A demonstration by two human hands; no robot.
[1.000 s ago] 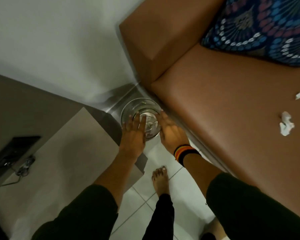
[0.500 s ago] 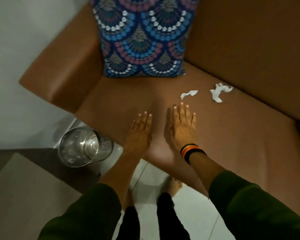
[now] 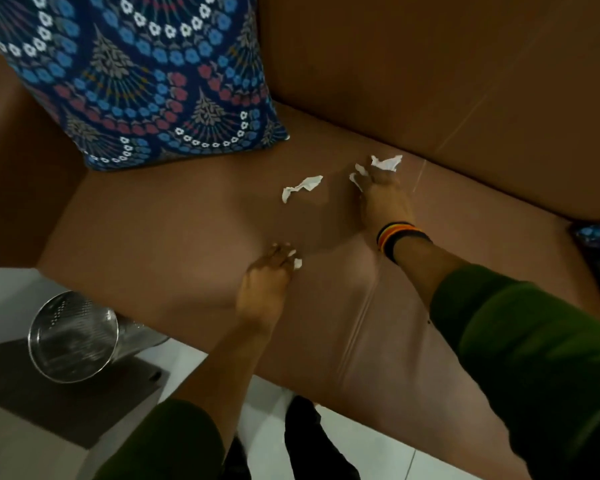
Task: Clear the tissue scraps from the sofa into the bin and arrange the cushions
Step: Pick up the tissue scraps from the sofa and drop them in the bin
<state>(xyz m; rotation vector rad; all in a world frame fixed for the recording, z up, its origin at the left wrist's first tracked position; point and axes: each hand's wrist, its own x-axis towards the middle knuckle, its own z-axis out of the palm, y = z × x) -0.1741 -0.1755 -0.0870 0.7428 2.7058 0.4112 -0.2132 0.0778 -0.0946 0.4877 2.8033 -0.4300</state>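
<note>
Your right hand (image 3: 381, 199), centre-right of the frame, is pinching a tissue scrap (image 3: 386, 163) off the sofa (image 3: 153, 223); your left hand (image 3: 269, 275), mid-frame, is curled around small white bits. You're mid-collection, I'd judge. One loose scrap (image 3: 302, 187) lies between hands and cushion (image 3: 136, 81); grab it next, then carry everything to the bin (image 3: 73, 336), lower left.

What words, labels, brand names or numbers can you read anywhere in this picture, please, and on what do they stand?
None: no readable text anywhere.
The patterned cushion shows only floral shapes.
The striped wristband, metal bin and brown sofa bear no lettering.
</note>
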